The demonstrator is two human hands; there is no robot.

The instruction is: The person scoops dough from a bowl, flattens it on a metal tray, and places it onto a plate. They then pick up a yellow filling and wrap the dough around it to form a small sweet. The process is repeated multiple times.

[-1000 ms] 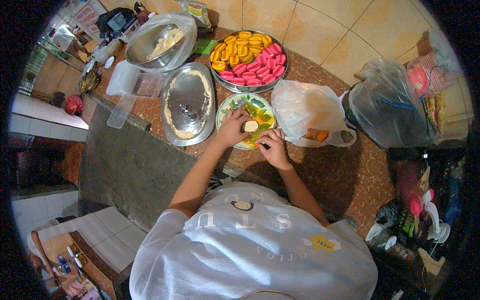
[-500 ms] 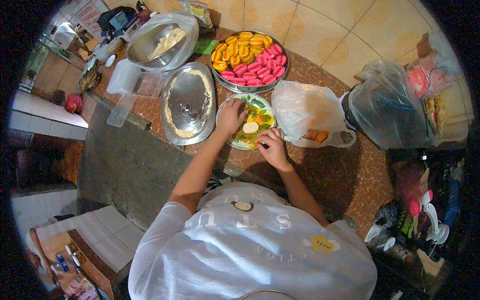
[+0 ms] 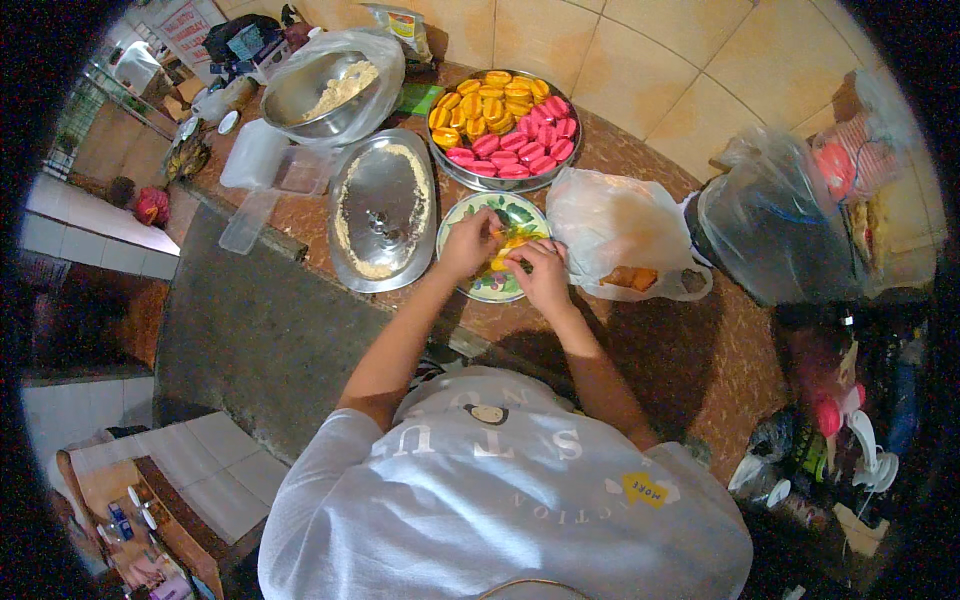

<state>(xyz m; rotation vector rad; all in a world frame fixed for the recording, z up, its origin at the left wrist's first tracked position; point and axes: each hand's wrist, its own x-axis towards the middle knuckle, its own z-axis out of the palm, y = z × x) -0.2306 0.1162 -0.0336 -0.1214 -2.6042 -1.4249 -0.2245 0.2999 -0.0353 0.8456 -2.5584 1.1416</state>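
Note:
Over a round plate with a green leafy pattern (image 3: 497, 293), both hands pinch a sheet of yellow see-through wrapper (image 3: 512, 242). My left hand (image 3: 471, 245) has its fingers closed at the wrapper's far left part. On the near right side, my right hand (image 3: 543, 270) grips it with bent fingers. The pale oval sweet seen earlier is hidden now, behind the fingers or the wrapper. Just beyond the plate stands a round metal tin (image 3: 510, 185) holding yellow-orange wrapped sweets (image 3: 480, 105) and pink wrapped sweets (image 3: 520, 150).
Left of the plate lies an oval metal tray (image 3: 385, 215) with pale powder round its edge. Behind it a steel bowl (image 3: 325, 115) of powder sits in a plastic bag. A white plastic bag (image 3: 610, 225) rests to the right, a clear plastic-covered item (image 3: 780, 230) farther right.
The yellow sheet lay on the plate with the pale sweet on it; now it is lifted and gathered. My hands have come closer together, and the sweet is out of sight.

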